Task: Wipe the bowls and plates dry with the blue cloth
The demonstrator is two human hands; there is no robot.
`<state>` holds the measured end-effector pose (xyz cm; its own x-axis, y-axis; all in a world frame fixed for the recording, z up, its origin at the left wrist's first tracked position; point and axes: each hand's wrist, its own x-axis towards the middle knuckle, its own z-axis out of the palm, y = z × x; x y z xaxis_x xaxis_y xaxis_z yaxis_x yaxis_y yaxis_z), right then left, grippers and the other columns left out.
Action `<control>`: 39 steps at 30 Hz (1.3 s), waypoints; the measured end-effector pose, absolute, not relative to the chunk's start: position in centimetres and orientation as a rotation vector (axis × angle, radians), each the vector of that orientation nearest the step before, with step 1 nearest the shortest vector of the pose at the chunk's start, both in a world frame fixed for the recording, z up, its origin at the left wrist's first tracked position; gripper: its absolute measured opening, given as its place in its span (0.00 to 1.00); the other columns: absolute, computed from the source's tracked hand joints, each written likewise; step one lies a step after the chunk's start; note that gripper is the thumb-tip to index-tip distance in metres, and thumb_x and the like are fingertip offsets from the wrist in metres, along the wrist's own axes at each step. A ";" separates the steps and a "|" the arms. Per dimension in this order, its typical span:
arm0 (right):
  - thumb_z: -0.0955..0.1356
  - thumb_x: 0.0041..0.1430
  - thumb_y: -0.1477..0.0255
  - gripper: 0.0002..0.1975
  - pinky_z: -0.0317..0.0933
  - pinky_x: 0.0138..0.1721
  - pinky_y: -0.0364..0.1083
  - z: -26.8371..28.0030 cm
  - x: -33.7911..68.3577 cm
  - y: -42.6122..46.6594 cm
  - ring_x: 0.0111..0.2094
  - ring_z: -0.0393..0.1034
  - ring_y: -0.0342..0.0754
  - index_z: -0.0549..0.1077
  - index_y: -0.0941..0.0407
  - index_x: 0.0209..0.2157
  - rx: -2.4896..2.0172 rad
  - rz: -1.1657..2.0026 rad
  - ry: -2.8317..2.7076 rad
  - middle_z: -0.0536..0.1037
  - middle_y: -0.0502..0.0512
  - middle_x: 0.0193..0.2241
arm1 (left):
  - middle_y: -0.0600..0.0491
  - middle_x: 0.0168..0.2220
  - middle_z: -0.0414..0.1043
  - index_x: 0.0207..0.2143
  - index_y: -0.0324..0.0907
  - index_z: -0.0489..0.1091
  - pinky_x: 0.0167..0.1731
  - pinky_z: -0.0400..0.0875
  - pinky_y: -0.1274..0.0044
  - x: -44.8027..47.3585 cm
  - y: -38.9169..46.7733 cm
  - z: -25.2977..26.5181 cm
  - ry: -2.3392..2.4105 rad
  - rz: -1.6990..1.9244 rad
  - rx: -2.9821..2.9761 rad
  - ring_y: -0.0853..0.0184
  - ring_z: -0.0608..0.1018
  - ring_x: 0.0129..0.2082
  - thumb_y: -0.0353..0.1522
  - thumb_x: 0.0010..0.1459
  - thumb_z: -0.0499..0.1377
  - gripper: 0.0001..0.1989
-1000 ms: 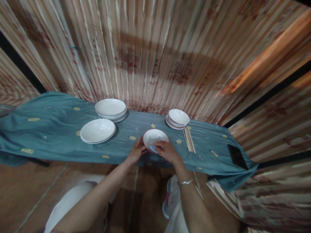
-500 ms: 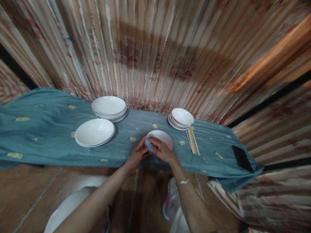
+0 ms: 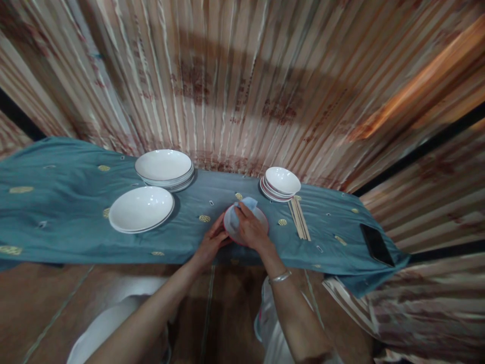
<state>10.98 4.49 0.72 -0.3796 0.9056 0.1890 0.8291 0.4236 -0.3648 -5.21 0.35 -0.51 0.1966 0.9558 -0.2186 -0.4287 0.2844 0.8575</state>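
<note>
Left of thin pale wooden chopsticks (image 3: 299, 217), clasping red-rimmed white round bowl (image 3: 261, 216) with left hand (image 3: 212, 240); gripping pale-blue cloth (image 3: 249, 203) in right hand (image 3: 250, 228), farther back than earlier, hiding bowl's middle. Noted right of chopsticks: black rectangular phone (image 3: 377, 244).

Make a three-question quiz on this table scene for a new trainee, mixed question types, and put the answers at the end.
1. Which hand holds the pale blue cloth?
2. True or false: the black phone lies to the right of the chopsticks in this view.
3. Choose one. The left hand touches: A, the chopsticks; B, the red-rimmed bowl; C, the phone.

Key: 1, the right hand; 2, true; 3, B.
</note>
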 end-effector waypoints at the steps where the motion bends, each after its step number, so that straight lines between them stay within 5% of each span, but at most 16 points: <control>1: 0.59 0.61 0.83 0.29 0.51 0.68 0.55 0.8 11.1 4.5 0.69 0.52 0.54 0.63 0.63 0.64 -1.531 0.243 -2.327 0.59 0.67 0.67 | 0.48 0.58 0.71 0.62 0.50 0.66 0.51 0.74 0.64 -5.2 0.4 -0.6 0.884 1.109 0.745 0.55 0.74 0.55 0.33 0.49 0.66 0.36; 15: 0.60 0.63 0.81 0.21 0.59 0.57 0.56 3.3 13.8 2.1 0.62 0.58 0.59 0.71 0.62 0.56 -1.906 -0.045 -2.355 0.66 0.66 0.63 | 0.46 0.58 0.70 0.62 0.48 0.65 0.46 0.77 0.65 -5.0 0.4 -0.9 0.880 1.144 0.726 0.56 0.75 0.52 0.33 0.48 0.68 0.37; 25: 0.62 0.60 0.84 0.15 0.58 0.55 0.54 4.9 14.9 -0.4 0.51 0.69 0.57 0.80 0.59 0.32 -1.747 -0.015 -2.627 0.80 0.66 0.40 | 0.47 0.57 0.70 0.61 0.50 0.67 0.43 0.80 0.63 -4.8 0.3 -0.7 0.881 1.137 0.707 0.55 0.76 0.51 0.32 0.48 0.68 0.36; 39: 0.61 0.61 0.80 0.20 0.62 0.56 0.49 5.3 12.1 -1.8 0.52 0.73 0.51 0.77 0.57 0.50 -1.613 0.557 -2.377 0.80 0.57 0.51 | 0.49 0.56 0.71 0.61 0.51 0.67 0.40 0.80 0.68 -4.7 0.1 -0.2 0.880 1.117 0.683 0.60 0.79 0.44 0.32 0.49 0.67 0.35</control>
